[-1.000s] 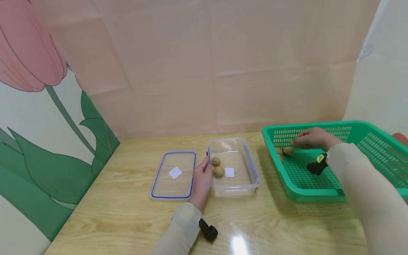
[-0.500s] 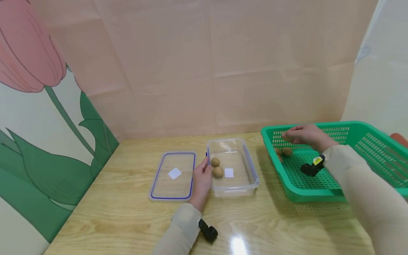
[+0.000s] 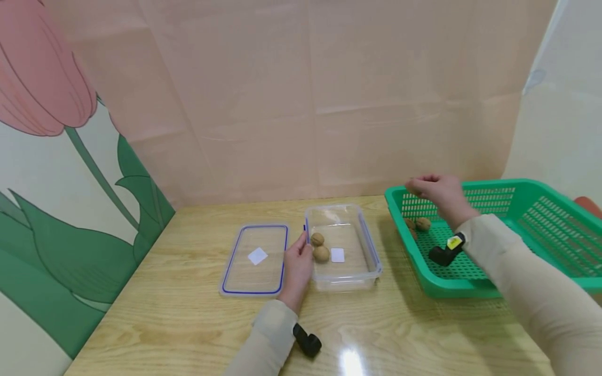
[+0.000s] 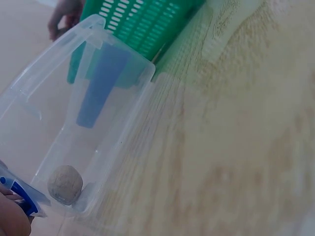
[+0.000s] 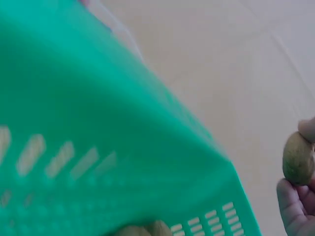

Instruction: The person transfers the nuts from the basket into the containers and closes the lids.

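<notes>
My left hand [image 3: 298, 265] grips the left wall of a clear plastic food container [image 3: 354, 237], its fingers beside a blue-edged clip in the left wrist view. Two walnuts [image 3: 322, 254] lie along that wall, near a white square on the container floor. My right hand [image 3: 441, 196] is raised over the left rim of a green plastic basket [image 3: 425, 277]. Between its thumb and fingers it pinches a walnut [image 5: 298, 160], seen in the right wrist view but hidden in the head view. Several more walnuts [image 3: 423, 224] sit in the basket's left corner.
Left of the container, a clear lid [image 3: 270, 240] with a blue seal lies flat on the wooden table [image 3: 188, 318]. Behind the table hangs a pinkish sheet [image 3: 263, 104]. A reddish object [image 3: 588, 205] shows past the basket's right rim.
My right hand has risen from inside the basket and moved left to above its rim, carrying the walnut. The left hand and container have stayed in place.
</notes>
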{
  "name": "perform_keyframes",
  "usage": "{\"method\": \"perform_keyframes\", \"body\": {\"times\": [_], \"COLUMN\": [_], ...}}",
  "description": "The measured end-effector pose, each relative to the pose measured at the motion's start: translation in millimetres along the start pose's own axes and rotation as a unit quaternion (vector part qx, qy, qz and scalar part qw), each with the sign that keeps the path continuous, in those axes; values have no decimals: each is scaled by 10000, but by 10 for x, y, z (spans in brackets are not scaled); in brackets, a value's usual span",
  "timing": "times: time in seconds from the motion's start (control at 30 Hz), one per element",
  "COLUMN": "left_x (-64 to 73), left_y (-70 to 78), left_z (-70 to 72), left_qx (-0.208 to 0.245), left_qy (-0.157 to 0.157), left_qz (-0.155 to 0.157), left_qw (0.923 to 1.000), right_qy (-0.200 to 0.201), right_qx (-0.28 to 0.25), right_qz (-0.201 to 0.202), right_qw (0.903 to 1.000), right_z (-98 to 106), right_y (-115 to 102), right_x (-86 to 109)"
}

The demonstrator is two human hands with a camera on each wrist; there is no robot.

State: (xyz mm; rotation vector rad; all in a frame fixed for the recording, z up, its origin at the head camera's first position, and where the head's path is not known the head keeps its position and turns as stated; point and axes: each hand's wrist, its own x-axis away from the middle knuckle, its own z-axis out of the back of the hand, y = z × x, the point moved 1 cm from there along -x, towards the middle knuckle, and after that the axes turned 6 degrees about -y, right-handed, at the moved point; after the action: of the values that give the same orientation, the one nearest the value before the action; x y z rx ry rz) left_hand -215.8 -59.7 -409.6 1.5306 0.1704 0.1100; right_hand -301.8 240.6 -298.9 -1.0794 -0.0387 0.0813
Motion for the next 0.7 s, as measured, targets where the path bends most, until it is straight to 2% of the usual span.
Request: {"method": "perform_keyframes", "body": {"times": [0.17, 0.37, 0.5, 0.7], "left_x": [0, -4, -4, -3], "left_y": [3, -5, -15, -33], "left_z": [-10, -11, -11, -2], "left_qx": [10, 65, 24, -127], "left_qy": [14, 12, 44, 130], "left_qz": [-53, -16, -83, -306], "left_qw": [10000, 10000, 10000, 9994], "right_qy": [436, 702, 706, 398], "right_qx": [-68, -317, -509, -335], "right_qz": [148, 395, 530, 599], "right_qw": [9989, 9963, 9948, 9968], "right_z": [-124, -285, -397, -582], "right_y": [-131, -240, -293, -387], "right_x": [37, 76, 85, 120]}}
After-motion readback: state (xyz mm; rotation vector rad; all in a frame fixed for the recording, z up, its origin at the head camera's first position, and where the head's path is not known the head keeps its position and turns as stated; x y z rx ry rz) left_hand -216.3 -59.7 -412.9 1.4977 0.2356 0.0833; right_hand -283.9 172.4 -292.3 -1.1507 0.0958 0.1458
